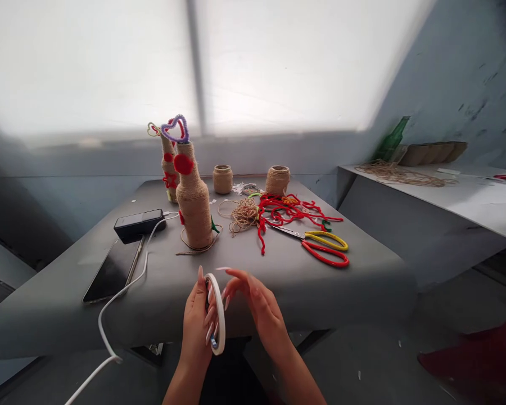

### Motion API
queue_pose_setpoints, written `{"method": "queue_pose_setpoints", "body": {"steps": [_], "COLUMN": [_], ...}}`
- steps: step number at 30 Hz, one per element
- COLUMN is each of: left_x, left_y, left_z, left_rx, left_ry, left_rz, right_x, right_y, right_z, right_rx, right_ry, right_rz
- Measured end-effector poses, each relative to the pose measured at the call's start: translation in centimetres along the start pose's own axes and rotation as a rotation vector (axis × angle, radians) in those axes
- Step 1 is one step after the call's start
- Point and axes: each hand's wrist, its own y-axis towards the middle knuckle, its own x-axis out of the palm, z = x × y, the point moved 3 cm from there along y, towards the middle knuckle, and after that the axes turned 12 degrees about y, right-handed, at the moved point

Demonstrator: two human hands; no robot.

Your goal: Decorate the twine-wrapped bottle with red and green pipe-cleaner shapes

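Left hand (197,318): holds white tape roll (221,323) upright on edge, near table (354,287) front.
Right hand (259,301): curves loosely, empty, just beside roll; cannot tell if touching.
Twine-wrapped bottle (194,211): stands upright beyond.
Scissors (326,238): lie beside red strands (284,210).

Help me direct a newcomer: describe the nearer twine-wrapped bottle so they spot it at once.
Find the grey table below the bright window. In its left half, the nearer bottle stands upright, partly hiding the farther bottle. Unlike that twine-wrapped neighbour, it is topped by a purple heart.
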Motion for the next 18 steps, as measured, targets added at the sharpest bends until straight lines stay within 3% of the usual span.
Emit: {"method": "queue_pose_setpoints", "body": {"steps": [5, 8, 11, 15, 18], "left_x": [0.1, -0.1, -0.3, -0.5, -0.8], "left_y": [0.1, 0.1, 0.1, 0.5, 1.0], "left_z": [0.2, 0.5, 0.8, 0.6, 0.4], "left_rx": [0.092, 0.177, 0.213, 0.095, -0.016], "left_ry": [0.023, 0.049, 0.103, -0.053, -0.216], "left_rz": [0.012, 0.023, -0.063, -0.211, -0.231], "right_x": [0.1, 0.0, -0.5, -1.1, -1.0], "right_y": [-0.6, -0.6, -0.2, 0.1, 0.1], "right_z": [-1.1, -1.0, -0.4, 0.3, 0.6], "right_rx": [0.005, 0.084, 0.142, 0.118, 0.137], "right_ry": [-0.122, -0.126, -0.003, 0.082, 0.107], "right_rz": [-0.080, -0.027, 0.089, 0.212, 0.229]}}
